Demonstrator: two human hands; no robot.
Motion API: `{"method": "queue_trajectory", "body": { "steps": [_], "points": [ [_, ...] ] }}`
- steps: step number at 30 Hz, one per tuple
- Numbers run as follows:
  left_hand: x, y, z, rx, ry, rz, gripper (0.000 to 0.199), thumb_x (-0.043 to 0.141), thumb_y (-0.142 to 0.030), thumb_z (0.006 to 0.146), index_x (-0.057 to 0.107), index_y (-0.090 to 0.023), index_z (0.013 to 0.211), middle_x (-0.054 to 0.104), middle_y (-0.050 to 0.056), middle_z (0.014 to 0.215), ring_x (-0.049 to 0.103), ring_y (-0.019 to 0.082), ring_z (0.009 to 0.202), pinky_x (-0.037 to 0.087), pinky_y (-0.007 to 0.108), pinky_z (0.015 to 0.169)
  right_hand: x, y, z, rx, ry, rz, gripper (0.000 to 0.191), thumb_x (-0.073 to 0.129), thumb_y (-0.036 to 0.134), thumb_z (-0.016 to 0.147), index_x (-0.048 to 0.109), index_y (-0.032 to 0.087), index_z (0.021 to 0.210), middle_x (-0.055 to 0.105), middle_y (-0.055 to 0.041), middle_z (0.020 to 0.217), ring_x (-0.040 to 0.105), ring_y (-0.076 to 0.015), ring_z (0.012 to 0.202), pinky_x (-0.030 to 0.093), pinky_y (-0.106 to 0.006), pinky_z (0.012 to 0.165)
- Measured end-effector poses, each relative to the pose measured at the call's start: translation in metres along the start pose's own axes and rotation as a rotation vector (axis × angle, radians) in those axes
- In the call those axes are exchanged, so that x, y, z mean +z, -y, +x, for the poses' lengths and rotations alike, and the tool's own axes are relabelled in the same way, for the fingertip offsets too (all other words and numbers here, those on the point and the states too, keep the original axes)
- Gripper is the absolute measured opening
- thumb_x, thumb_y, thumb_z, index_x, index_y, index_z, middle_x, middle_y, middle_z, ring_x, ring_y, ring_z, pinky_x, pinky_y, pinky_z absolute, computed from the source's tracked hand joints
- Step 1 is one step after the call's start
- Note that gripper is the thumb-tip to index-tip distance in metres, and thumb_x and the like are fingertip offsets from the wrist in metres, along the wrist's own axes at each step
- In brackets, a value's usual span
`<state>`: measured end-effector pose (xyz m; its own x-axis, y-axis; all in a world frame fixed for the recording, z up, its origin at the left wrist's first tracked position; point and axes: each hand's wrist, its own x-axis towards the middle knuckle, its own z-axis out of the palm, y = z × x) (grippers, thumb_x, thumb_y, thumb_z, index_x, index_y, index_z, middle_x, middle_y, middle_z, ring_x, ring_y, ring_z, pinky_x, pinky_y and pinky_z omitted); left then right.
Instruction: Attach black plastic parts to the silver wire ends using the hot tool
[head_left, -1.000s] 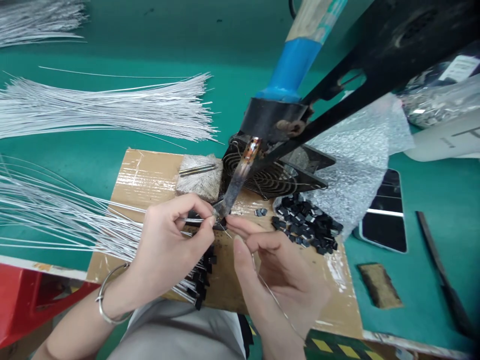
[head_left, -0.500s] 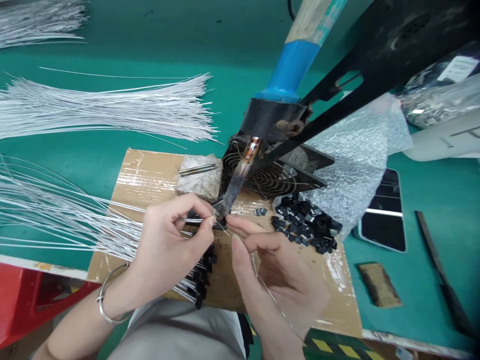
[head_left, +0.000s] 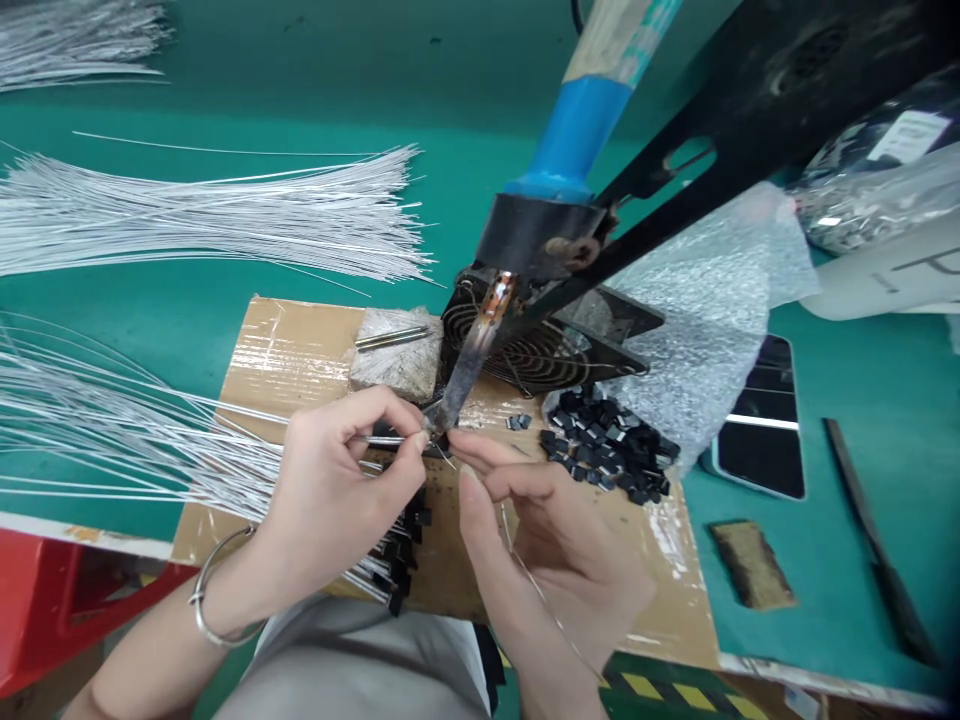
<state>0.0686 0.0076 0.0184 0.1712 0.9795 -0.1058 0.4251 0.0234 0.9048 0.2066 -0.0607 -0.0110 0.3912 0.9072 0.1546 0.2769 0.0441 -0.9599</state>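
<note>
My left hand [head_left: 349, 480] pinches a thin grey-white wire [head_left: 382, 440] between thumb and forefinger, its end right under the tip of a soldering iron [head_left: 471, 350]. The iron points down, clamped in a black bracket [head_left: 536, 235]. In my right hand [head_left: 555, 560], a thin solder wire [head_left: 551, 612] runs across the palm, and its front end pokes out near the iron's tip. My fingertips hide the exact joint. Beneath my left hand lie wires with black connector ends [head_left: 397, 560]. A pile of small black connectors [head_left: 615, 440] sits right of the iron.
A cardboard sheet [head_left: 300, 330] covers the work area. On it stand a wrapped block [head_left: 397, 365] with metal rods and a black fan [head_left: 525, 350]. Wire bundles [head_left: 210, 215] lie left. Bubble wrap [head_left: 697, 300], a phone [head_left: 757, 420], a sponge [head_left: 752, 563] and a dark tool [head_left: 874, 530] are right.
Both hands keep the same hold at the iron's tip. The whole view has shifted very slightly.
</note>
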Motion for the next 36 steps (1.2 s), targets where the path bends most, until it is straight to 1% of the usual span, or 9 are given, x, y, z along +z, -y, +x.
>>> {"method": "queue_trajectory", "body": {
  "steps": [4, 8, 14, 19, 23, 30, 36],
  "points": [
    [-0.0007, 0.0004, -0.0009, 0.004, 0.005, -0.013, 0.013, 0.061, -0.018, 0.084, 0.068, -0.019, 0.073, 0.077, 0.005, 0.081, 0.071, 0.018, 0.074, 0.050, 0.026, 0.060, 0.0004, 0.0000, -0.0004, -0.004, -0.006, 0.003, 0.015, 0.072, 0.018, 0.094, 0.064, 0.023, 0.082, 0.084, -0.0088, 0.109, 0.082, -0.0249, 0.104, 0.067, -0.037, 0.090],
    [-0.0010, 0.0010, -0.0010, 0.011, 0.003, 0.005, 0.013, 0.061, -0.018, 0.084, 0.068, -0.019, 0.073, 0.078, 0.006, 0.082, 0.072, 0.020, 0.077, 0.051, 0.027, 0.061, 0.0008, -0.0004, -0.0007, -0.008, -0.010, 0.022, 0.015, 0.073, 0.016, 0.093, 0.064, 0.023, 0.083, 0.083, -0.0071, 0.109, 0.081, -0.0233, 0.104, 0.066, -0.035, 0.093],
    [-0.0002, 0.0009, 0.0004, 0.043, -0.002, -0.011, 0.013, 0.061, -0.017, 0.085, 0.068, -0.019, 0.074, 0.077, 0.004, 0.080, 0.070, 0.017, 0.072, 0.049, 0.025, 0.058, 0.0007, -0.0004, -0.0006, -0.034, -0.003, 0.006, 0.014, 0.072, 0.016, 0.094, 0.064, 0.023, 0.084, 0.083, -0.0076, 0.109, 0.081, -0.0233, 0.103, 0.066, -0.034, 0.089],
    [-0.0002, 0.0004, 0.0005, 0.024, 0.003, 0.006, 0.014, 0.061, -0.018, 0.084, 0.067, -0.019, 0.072, 0.077, 0.005, 0.079, 0.070, 0.018, 0.072, 0.049, 0.025, 0.058, 0.0007, -0.0010, -0.0006, -0.015, 0.007, 0.029, 0.015, 0.071, 0.017, 0.095, 0.064, 0.023, 0.083, 0.083, -0.0074, 0.111, 0.081, -0.0227, 0.106, 0.066, -0.031, 0.085],
    [-0.0005, 0.0005, -0.0005, 0.018, 0.006, 0.027, 0.013, 0.060, -0.018, 0.084, 0.068, -0.019, 0.073, 0.078, 0.005, 0.080, 0.071, 0.018, 0.074, 0.050, 0.026, 0.059, 0.0011, -0.0008, 0.0000, -0.021, -0.003, 0.004, 0.015, 0.072, 0.016, 0.094, 0.065, 0.023, 0.083, 0.084, -0.0077, 0.109, 0.081, -0.0233, 0.104, 0.066, -0.033, 0.086],
    [-0.0009, 0.0002, -0.0016, 0.023, -0.003, 0.024, 0.013, 0.060, -0.019, 0.083, 0.069, -0.019, 0.073, 0.078, 0.005, 0.080, 0.072, 0.019, 0.073, 0.050, 0.025, 0.058, 0.0005, 0.0011, 0.0013, -0.043, -0.001, -0.017, 0.015, 0.072, 0.018, 0.095, 0.064, 0.023, 0.083, 0.084, -0.0087, 0.107, 0.082, -0.0242, 0.101, 0.068, -0.034, 0.082],
    [-0.0002, 0.0005, -0.0005, 0.022, 0.005, 0.016, 0.014, 0.060, -0.020, 0.084, 0.068, -0.019, 0.072, 0.078, 0.006, 0.079, 0.072, 0.020, 0.074, 0.052, 0.026, 0.060, 0.0004, -0.0011, 0.0000, -0.041, -0.011, -0.005, 0.015, 0.073, 0.016, 0.093, 0.065, 0.023, 0.083, 0.084, -0.0073, 0.108, 0.082, -0.0234, 0.101, 0.067, -0.034, 0.086]
  ]
}}
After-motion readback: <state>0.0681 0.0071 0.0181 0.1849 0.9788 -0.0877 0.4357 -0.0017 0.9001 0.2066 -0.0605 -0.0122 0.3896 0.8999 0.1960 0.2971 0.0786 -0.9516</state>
